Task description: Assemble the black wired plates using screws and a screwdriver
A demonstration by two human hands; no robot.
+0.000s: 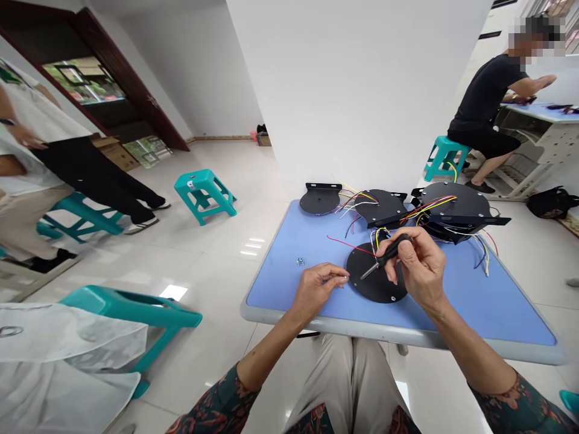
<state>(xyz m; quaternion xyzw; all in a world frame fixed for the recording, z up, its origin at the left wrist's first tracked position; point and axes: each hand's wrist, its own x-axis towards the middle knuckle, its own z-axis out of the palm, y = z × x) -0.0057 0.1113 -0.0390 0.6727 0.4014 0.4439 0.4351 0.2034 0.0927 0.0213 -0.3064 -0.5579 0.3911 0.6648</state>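
A screwdriver [388, 253] with a black handle is gripped in my right hand [420, 268], its metal shaft slanting down to the left. Beneath the tip lies a round black plate [377, 292] on the blue table, with a screw [393, 299] near its front edge and coloured wires at its back. My left hand [319, 286] is closed in a pinch at the plate's left edge. Something tiny and shiny shows at its fingertips, possibly a screw, too small to name surely. Behind the left hand, a small pile of screws [300, 261] rests on the table.
More round black plates with brackets and loose wires stand along the back of the table [271, 277]: one left [320, 202], one middle [377, 207], a stack right [461, 199]. A white pillar [357, 90] rises behind. Teal stools [205, 193] and other people are around.
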